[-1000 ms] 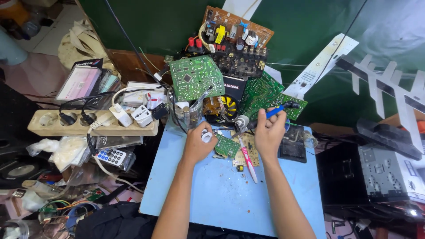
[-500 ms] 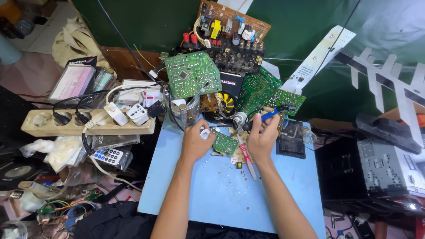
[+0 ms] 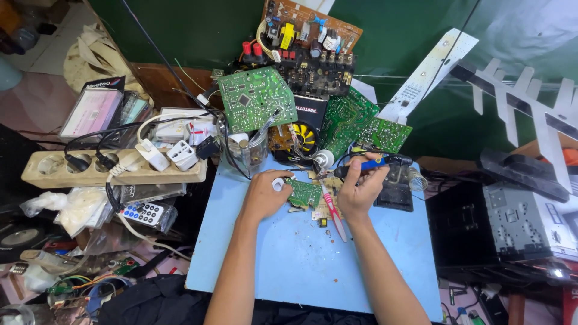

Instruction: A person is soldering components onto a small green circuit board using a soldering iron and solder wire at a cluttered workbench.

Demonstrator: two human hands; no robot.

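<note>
left hand (image 3: 265,194): my fingers are curled round a small white piece, pressing down on the left end of the small board (image 3: 304,192)
right hand (image 3: 360,188): I grip the iron (image 3: 368,165) like a pen, its blue handle across my knuckles; I cannot make out the tip
board: it lies flat near the back edge of the blue tabletop (image 3: 301,265), between my two hands, with loose bits scattered close by
burn risk: my left fingers sit just beside where the hot end seems to point, so a slip of the iron could catch them
board slip: only one hand pins it, so a push from the iron could skate it sideways and smear a joint
cord: the dark lead loops by the stand (image 3: 397,189) at the back right, and a snag there could jerk my grip
clutter: the red-and-white tool (image 3: 335,212) lies under my right wrist and could get nudged
stacked boards (image 3: 257,98): they lean at the back edge, and a bump might tip them onto my work
</note>
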